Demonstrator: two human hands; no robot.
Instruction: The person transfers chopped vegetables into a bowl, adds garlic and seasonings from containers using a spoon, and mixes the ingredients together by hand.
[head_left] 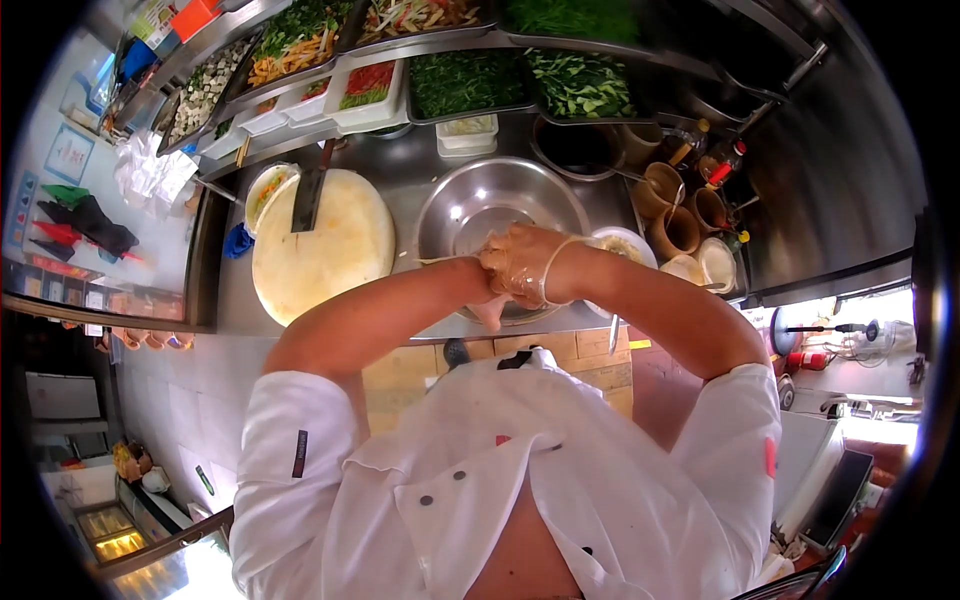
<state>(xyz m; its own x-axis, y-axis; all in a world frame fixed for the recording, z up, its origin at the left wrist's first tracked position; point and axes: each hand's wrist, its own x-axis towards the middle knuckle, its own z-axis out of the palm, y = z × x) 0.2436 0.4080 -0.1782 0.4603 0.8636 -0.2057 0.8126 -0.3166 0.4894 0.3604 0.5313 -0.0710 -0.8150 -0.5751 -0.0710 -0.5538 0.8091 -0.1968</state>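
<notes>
Over the near rim of a large steel bowl (450,215), my two hands meet. My right hand (530,262) wears a clear plastic glove with a band round its wrist; its fingers are bent and closed against my left hand and wrist. Lower, and partly covered by the right one, is my left hand (490,312), with some fingers pointing down; its grip is hidden. A pale band also crosses my left wrist. Just right of the bowl sits a small white dish (625,240) with pale contents.
A round cutting board (325,255) with a cleaver (308,200) on it stands at left. Trays of greens (470,85) line the shelf above. A dark pot (575,145), brown cups (675,232) and bottles (722,160) stand at right.
</notes>
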